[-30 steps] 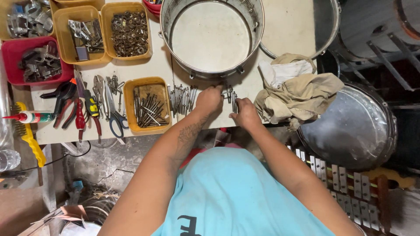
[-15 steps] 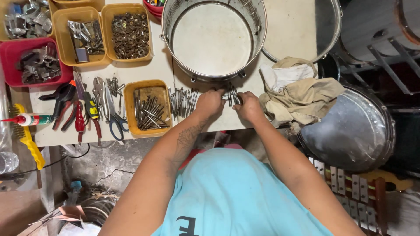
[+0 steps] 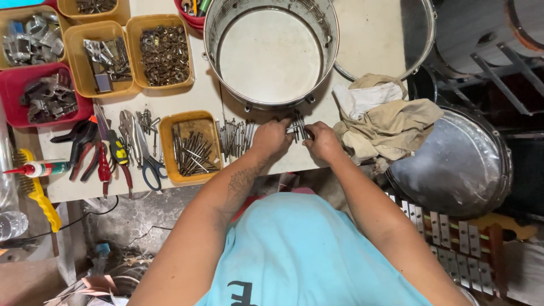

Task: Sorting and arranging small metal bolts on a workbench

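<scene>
My left hand [image 3: 272,137] and my right hand [image 3: 322,140] meet at the near edge of a white table [image 3: 368,34], both closed around a small bundle of long metal rods [image 3: 298,127]. Just beyond them stands a round metal drum shell [image 3: 271,54], its pale head showing inside. A row of similar metal rods [image 3: 235,137] lies on the table left of my left hand. An orange tray [image 3: 189,146] further left holds several more rods and bolts.
Orange bins of metal parts [image 3: 164,52], [image 3: 105,56] and a red bin [image 3: 48,97] sit at the back left. Pliers, a screwdriver and scissors [image 3: 148,167] lie at the left front. Beige rags [image 3: 388,122] lie right of my hands. A shiny drum shell [image 3: 456,164] stands off-table at right.
Both hands stay at the table edge below the drum shell. The bundle of rods has shifted slightly between them, and the camera view has moved a little.
</scene>
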